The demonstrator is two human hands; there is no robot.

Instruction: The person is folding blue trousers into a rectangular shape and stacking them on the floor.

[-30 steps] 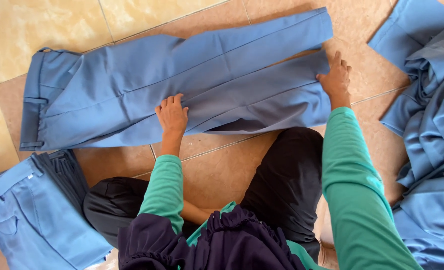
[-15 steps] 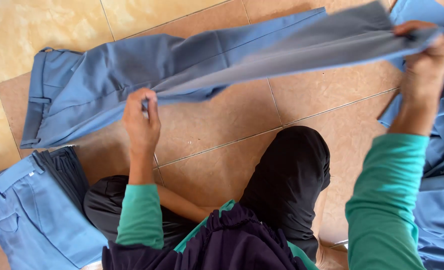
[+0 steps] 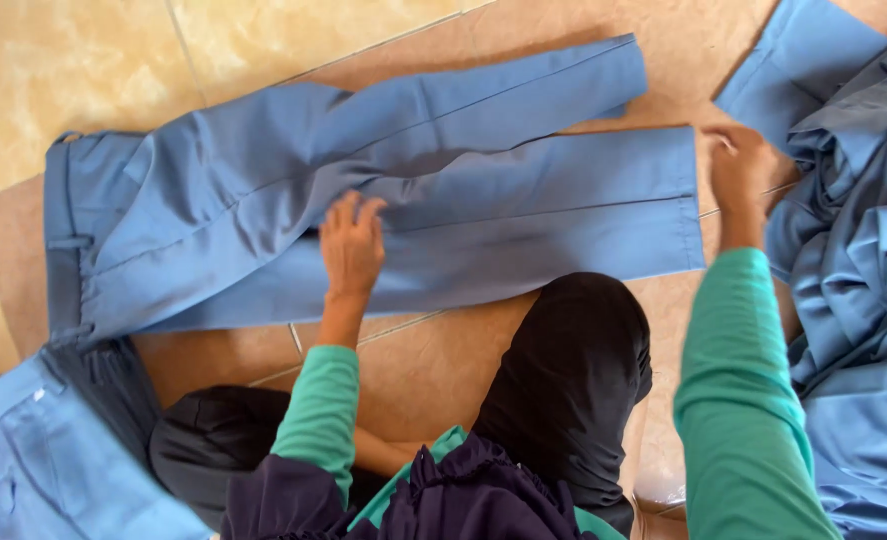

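A pair of blue trousers (image 3: 263, 190) lies flat on the tan tiled floor (image 3: 83, 60), waistband to the left, both legs stretched right. The left hand (image 3: 351, 245) presses palm-down on the near leg, fingers together and flat, gripping nothing. The right hand (image 3: 738, 165) rests just beside the hem, fingers loosely curled, holding nothing. A heap of blue garments (image 3: 853, 260) lies right; another blue garment (image 3: 23, 460) sits lower left.

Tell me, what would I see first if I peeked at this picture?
First you'd see the blue trousers spread flat across the tan tiled floor, waistband to the left. The left hand presses on their middle, and the right hand sits by the leg ends. A rumpled heap of blue clothes lies at the right edge.
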